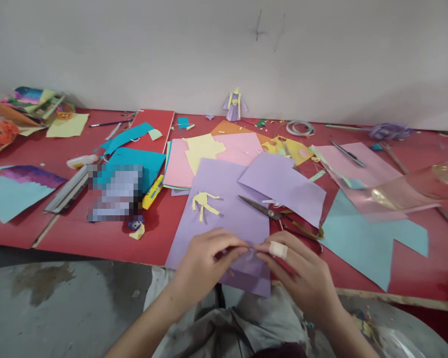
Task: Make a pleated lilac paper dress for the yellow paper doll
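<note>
My left hand [205, 261] and my right hand [300, 271] meet above the near part of a large purple sheet [224, 184]. Fingers of both hands are pinched on a small purple paper piece [251, 252], its outline hard to make out. A finger of my right hand wears a light bandage. A yellow paper figure [202, 203] without a head lies on the sheet, beyond my left hand. Scissors [272, 214] lie partly on the sheet, beyond my right hand, beside a smaller purple sheet [283, 184].
A finished-looking paper doll [234, 105] leans at the wall. Pink sheets [179, 166], a teal sheet [153, 161], a yellow box [153, 192] and a glue bottle [82, 161] lie left. To the right are light blue paper [361, 238] and a cutter [347, 153].
</note>
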